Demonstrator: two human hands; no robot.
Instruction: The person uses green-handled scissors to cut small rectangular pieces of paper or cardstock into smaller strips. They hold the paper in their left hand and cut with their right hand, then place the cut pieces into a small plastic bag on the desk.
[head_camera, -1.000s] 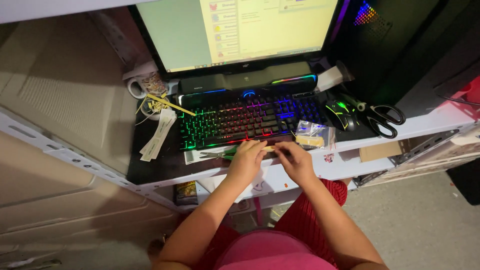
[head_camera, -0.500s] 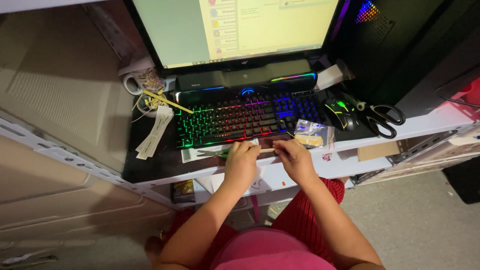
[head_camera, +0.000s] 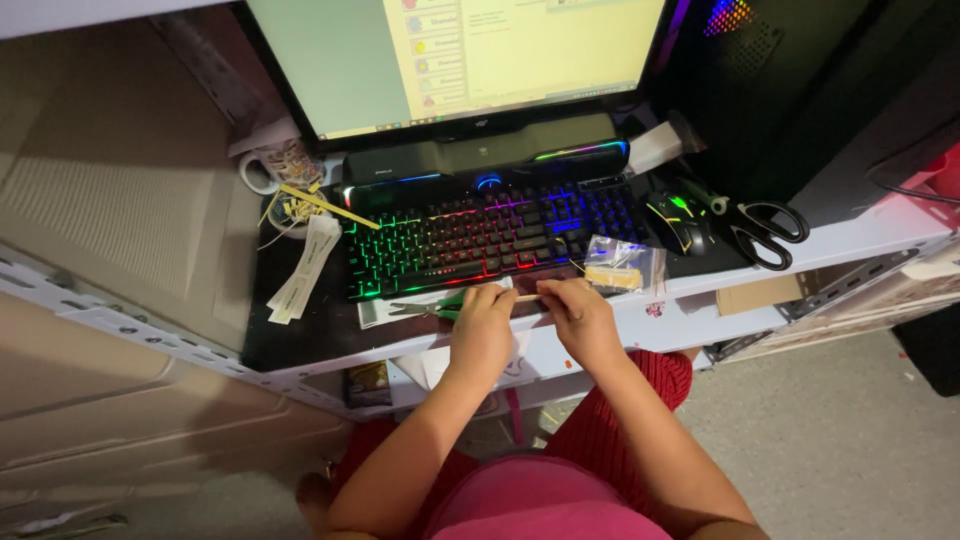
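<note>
Fingers of both hands meet at the front edge of the black counter (head_camera: 300, 340), pinched on a thin pale stick (head_camera: 527, 297) that runs between them. On the left hand (head_camera: 483, 330) the fingers curl together around one end; on the right hand (head_camera: 580, 318) they close on the other end. The stick is small and partly hidden, so its material may be wood or bamboo, I cannot tell which.

Just left of the left hand lies a pair of green-handled pliers (head_camera: 425, 307), resting on a white paper sheet (head_camera: 385, 312). Just behind the right hand sits a small clear plastic bag (head_camera: 622, 265) holding pale yellowish pieces, lying against the front right corner of the rainbow-lit black keyboard (head_camera: 480, 235). A black mouse with coloured lights (head_camera: 677, 222) is beside the keyboard, and black-handled scissors (head_camera: 765, 232) lie farther right on the white shelf edge.

At the left end of the counter a long white paper strip (head_camera: 303, 270) lies tilted, near a white patterned mug (head_camera: 280, 165) and a small dish of pale sticks (head_camera: 295, 208). A bright monitor (head_camera: 480, 50) stands behind, a black soundbar (head_camera: 480, 160) beneath it. A small white label with a red mark (head_camera: 655, 309) sticks to the white front face under the bag.
</note>
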